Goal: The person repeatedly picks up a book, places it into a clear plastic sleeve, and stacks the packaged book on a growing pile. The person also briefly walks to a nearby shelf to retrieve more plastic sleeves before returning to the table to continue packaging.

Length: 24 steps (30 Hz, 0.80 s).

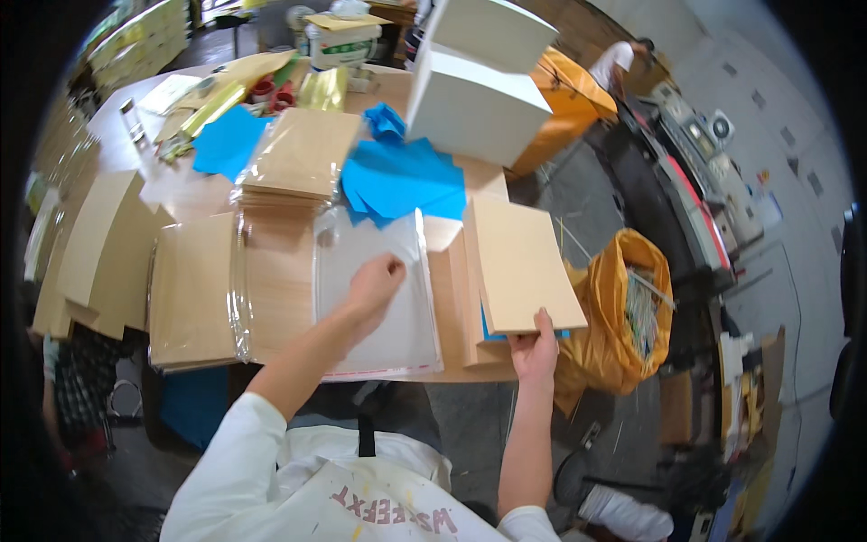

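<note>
A clear plastic bag (379,339) lies flat on the table in front of me, a strip along its near edge. Over its middle is my left hand (375,285), fingers curled closed; whatever they may hold is hidden. On the right, my right hand (536,350) grips the near edge of a tan cardboard piece (524,266), thumb on top and fingers underneath. This piece sits tilted over more tan board (472,307) at the table's right edge, with a bit of blue showing below it.
Plastic-wrapped tan packs (302,149) lie beyond the bag, with another wrapped stack (191,289) to its left. Blue sheets (406,181) and a white box (479,99) are at the far side. An orange sack (601,312) of scraps stands right of the table. Another person (616,65) is in the background.
</note>
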{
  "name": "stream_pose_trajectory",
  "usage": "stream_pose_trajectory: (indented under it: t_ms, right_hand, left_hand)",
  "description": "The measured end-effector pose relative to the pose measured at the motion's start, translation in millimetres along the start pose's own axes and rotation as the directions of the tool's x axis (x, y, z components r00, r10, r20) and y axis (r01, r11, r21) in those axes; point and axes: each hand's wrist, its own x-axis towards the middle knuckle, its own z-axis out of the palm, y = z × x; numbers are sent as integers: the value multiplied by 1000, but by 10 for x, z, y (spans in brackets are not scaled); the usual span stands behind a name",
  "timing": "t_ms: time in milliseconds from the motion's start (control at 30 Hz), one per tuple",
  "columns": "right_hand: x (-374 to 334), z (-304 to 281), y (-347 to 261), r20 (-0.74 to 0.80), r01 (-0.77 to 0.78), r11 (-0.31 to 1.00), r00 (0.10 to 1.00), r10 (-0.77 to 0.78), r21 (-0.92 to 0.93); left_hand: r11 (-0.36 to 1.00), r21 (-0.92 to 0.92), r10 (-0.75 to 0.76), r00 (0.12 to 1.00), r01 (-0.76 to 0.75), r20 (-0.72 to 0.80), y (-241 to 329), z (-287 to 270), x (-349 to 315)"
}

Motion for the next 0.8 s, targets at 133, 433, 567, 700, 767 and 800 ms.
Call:
stream_pose_trajectory:
  t_ms: [133,433,567,700,767,800]
  right_hand:
    - [-32,13,-36,27,25,1000,999,-26,12]
    - [-74,97,-32,86,48,998,995,-52,48]
    - [-85,95,-33,96,55,996,994,-61,65]
    - [-81,88,-30,112,58,994,991,-67,88]
    - [-78,85,-20,107,55,993,992,-67,108]
    - [-85,105,-22,107,53,992,992,-66,115]
  left_hand:
    - [835,545,49,997,-73,59,390,509,-548]
    - [778,628,-43,994,-28,98,382,692,-512]
    - [795,605,-134,985,40,111,378,692,-353]
    - [894,437,-248,924,101,292,201,487,-155]
    - [934,326,-254,911,144,325,112,443,-140]
    - [946,282,-248,916,159,315,11,463,-121]
